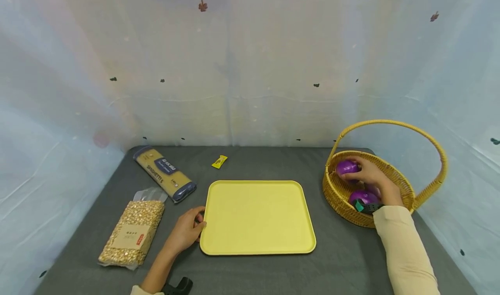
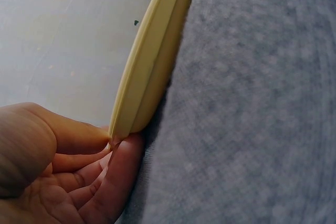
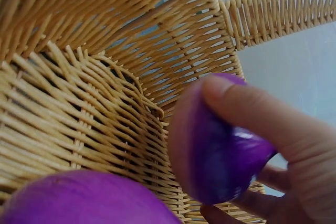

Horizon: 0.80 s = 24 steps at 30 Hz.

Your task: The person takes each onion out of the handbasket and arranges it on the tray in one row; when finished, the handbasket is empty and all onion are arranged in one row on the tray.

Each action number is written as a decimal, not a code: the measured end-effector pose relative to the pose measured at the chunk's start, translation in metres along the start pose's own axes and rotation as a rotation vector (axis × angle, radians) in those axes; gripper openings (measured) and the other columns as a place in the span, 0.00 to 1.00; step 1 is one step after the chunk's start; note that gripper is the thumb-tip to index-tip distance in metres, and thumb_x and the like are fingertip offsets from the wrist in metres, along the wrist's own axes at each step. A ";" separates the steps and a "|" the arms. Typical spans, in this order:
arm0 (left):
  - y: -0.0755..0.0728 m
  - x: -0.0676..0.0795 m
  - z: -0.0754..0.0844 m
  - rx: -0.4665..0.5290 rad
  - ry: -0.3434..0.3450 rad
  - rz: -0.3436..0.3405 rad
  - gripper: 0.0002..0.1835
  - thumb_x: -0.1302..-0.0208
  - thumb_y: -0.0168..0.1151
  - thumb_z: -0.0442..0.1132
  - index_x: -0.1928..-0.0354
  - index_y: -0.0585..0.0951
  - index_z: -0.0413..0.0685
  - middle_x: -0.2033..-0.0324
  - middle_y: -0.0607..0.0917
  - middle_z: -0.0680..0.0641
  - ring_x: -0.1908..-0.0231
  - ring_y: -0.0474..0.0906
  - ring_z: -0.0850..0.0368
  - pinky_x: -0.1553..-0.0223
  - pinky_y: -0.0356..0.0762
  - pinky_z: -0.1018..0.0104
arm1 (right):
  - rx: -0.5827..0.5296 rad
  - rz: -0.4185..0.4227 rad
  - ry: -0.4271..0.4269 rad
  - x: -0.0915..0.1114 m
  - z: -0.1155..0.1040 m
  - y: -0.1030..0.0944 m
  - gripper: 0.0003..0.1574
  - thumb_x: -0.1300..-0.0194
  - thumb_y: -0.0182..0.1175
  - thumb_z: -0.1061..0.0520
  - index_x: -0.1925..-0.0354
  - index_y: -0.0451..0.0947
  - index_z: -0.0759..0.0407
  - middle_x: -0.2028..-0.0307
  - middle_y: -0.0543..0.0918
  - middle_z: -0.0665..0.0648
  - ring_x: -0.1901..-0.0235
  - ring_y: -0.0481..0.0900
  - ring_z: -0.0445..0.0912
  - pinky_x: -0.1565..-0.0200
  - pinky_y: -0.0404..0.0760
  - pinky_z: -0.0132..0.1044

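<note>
Wicker basket (image 1: 335,201): light for its bulk, I'd judge, walls slightly springy; lift by the arched handle. Yellow tray (image 1: 258,217): flat on the cloth, probably stiff, light, smooth; best taken by opposite rims. Left hand (image 1: 185,231) pinches its left edge, thumb over, finger beneath, grip narrow. Purple onion-like piece (image 1: 346,168): inside the basket, at its left side; glossy, so likely slippery, apparently firm; hold round the widest part. Right hand (image 1: 369,175): grip spread to the piece's width, thumb and fingers round it. Another purple piece (image 1: 363,196) sits nearer the wearer.

Room: pale backdrop sheet (image 1: 273,60), small leaf marks. Grey cloth-covered tabletop (image 1: 340,260), should resist sliding. Left of tray: bag of yellow kernels (image 1: 130,234), spaghetti pack (image 1: 165,173). Beyond tray: small yellow sachet (image 1: 219,162).
</note>
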<state>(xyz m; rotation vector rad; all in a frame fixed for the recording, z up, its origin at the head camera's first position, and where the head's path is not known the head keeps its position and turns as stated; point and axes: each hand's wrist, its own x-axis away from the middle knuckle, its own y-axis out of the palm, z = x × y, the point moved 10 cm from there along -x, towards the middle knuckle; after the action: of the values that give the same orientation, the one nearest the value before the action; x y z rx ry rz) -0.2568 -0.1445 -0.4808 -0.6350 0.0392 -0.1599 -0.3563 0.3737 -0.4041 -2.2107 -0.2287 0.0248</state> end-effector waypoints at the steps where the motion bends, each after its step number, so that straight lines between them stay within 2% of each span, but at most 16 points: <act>1: 0.000 0.000 0.000 -0.002 0.002 0.001 0.22 0.39 0.58 0.28 0.42 0.71 0.35 0.71 0.72 0.48 0.82 0.69 0.59 0.85 0.73 0.68 | 0.026 0.014 -0.020 0.000 -0.003 -0.003 0.49 0.43 0.66 0.46 0.33 0.56 0.66 0.43 0.65 0.73 0.48 0.67 0.64 0.54 0.75 0.56; 3: -0.001 0.001 0.001 0.000 0.005 0.001 0.22 0.40 0.59 0.27 0.42 0.71 0.34 0.71 0.72 0.48 0.81 0.70 0.59 0.85 0.73 0.69 | 0.057 0.032 -0.041 0.001 -0.008 -0.006 0.49 0.43 0.65 0.45 0.33 0.56 0.66 0.43 0.66 0.72 0.48 0.68 0.64 0.55 0.75 0.55; 10: -0.001 0.002 0.001 -0.002 0.009 0.000 0.22 0.40 0.59 0.27 0.42 0.71 0.34 0.71 0.72 0.48 0.82 0.70 0.59 0.85 0.73 0.68 | 0.082 0.066 -0.082 0.003 -0.019 -0.014 0.49 0.43 0.64 0.44 0.33 0.56 0.67 0.42 0.66 0.72 0.46 0.66 0.65 0.48 0.67 0.63; 24: -0.002 0.001 0.002 -0.013 0.021 -0.005 0.23 0.39 0.59 0.28 0.42 0.71 0.34 0.71 0.73 0.48 0.83 0.69 0.60 0.85 0.73 0.68 | 0.089 0.134 -0.174 0.015 -0.052 -0.023 0.46 0.42 0.64 0.47 0.33 0.58 0.64 0.43 0.66 0.72 0.47 0.68 0.64 0.51 0.71 0.60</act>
<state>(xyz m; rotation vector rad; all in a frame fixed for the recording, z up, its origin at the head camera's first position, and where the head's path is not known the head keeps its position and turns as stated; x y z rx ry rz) -0.2560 -0.1450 -0.4786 -0.6463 0.0588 -0.1717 -0.3395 0.3491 -0.3534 -2.1326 -0.1715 0.2968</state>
